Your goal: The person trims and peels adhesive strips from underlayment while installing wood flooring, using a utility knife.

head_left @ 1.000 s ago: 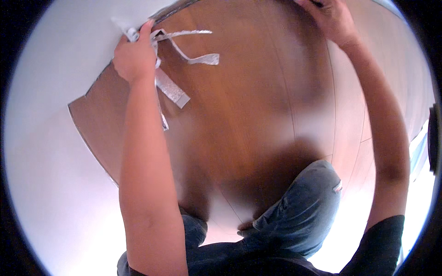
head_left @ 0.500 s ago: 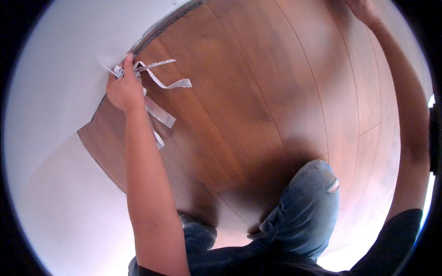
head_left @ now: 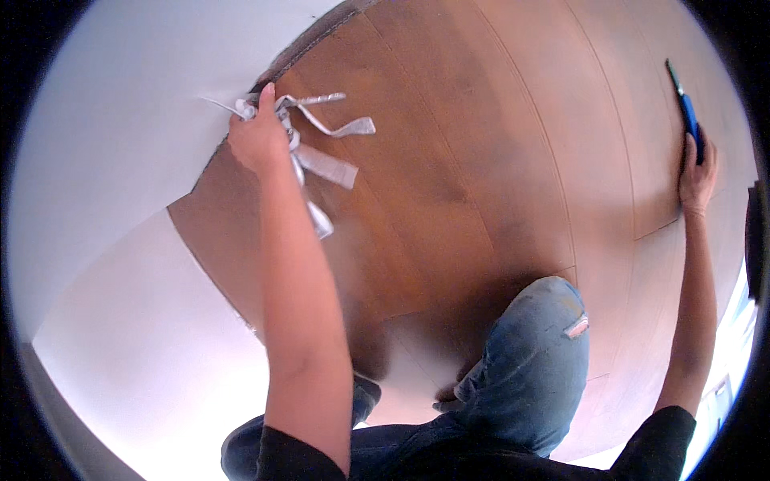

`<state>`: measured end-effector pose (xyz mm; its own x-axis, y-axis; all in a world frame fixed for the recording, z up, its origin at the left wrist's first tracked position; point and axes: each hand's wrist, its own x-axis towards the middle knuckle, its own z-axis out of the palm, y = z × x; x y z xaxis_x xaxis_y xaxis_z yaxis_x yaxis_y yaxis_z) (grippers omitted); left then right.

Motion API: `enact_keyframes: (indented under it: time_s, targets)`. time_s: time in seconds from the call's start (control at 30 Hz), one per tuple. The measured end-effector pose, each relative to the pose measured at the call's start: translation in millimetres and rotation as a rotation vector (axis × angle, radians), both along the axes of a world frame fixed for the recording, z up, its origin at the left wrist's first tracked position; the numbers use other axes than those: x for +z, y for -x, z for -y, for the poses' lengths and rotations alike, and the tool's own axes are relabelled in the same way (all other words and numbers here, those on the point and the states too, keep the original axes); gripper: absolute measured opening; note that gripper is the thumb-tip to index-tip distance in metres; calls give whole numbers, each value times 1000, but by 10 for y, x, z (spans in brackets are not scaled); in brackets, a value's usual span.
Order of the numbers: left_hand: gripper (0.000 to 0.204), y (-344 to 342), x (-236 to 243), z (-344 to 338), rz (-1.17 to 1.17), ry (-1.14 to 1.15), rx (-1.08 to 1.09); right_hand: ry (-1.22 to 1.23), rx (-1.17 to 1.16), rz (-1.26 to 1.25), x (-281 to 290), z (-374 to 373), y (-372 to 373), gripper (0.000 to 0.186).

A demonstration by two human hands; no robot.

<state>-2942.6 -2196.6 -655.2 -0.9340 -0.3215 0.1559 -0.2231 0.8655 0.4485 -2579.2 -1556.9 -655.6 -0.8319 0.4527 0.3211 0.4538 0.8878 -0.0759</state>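
My left hand is closed around a bunch of thin white strips beside the foot of the white wall. Several strip ends dangle from it, curled and crumpled, over the wooden floor; they look like peeled tape or sealant, but I cannot tell which. Out at the far right, my right hand grips a slim blue utility knife, its narrow blade pointing away from me. The knife is held low over the floorboards; whether it touches them I cannot tell.
Brown wood planks cover the floor. A white wall runs along the left, with a rough dark gap at its base. A second white wall face meets it at a corner. My bent knee in torn jeans is near.
My right hand has come down from the top right edge, bringing the blue knife into view. The left hand, still holding the strips, appears farther right, and the whole view has shifted a little.
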Motion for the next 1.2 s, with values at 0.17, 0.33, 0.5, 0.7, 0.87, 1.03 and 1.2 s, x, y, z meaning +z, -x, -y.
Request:
enact_keyframes:
  time_s: [0.17, 0.33, 0.5, 0.7, 0.87, 1.03, 1.2]
  targets:
    - [50, 27, -167, -42, -182, 7, -56, 85, -70, 22, -114, 172, 51, 43]
    - [40, 105, -118, -155, -151, -105, -128, 70, -18, -17, -261, 223, 196, 46]
    - [17, -785, 226, -843, 236, -516, -356, 36, 28, -52, -308, 183, 338, 47]
    - [17, -2220, 455, -1693, 326, -623, -1037, 151, 53, -178, -244, 565, 709, 54]
    - [14, -2071, 558, -1628, 440, -627, -881, 180, -32, -175, -71, 1173, 999, 38]
    - [14, -1939, 789, -1456, 597, -719, -564, 323, -63, -91, -174, 1127, 1020, 39]
    - [45, -1869, 1213, -1297, 530, -662, -266, 177, 30, -182, -483, 885, 1005, 43]
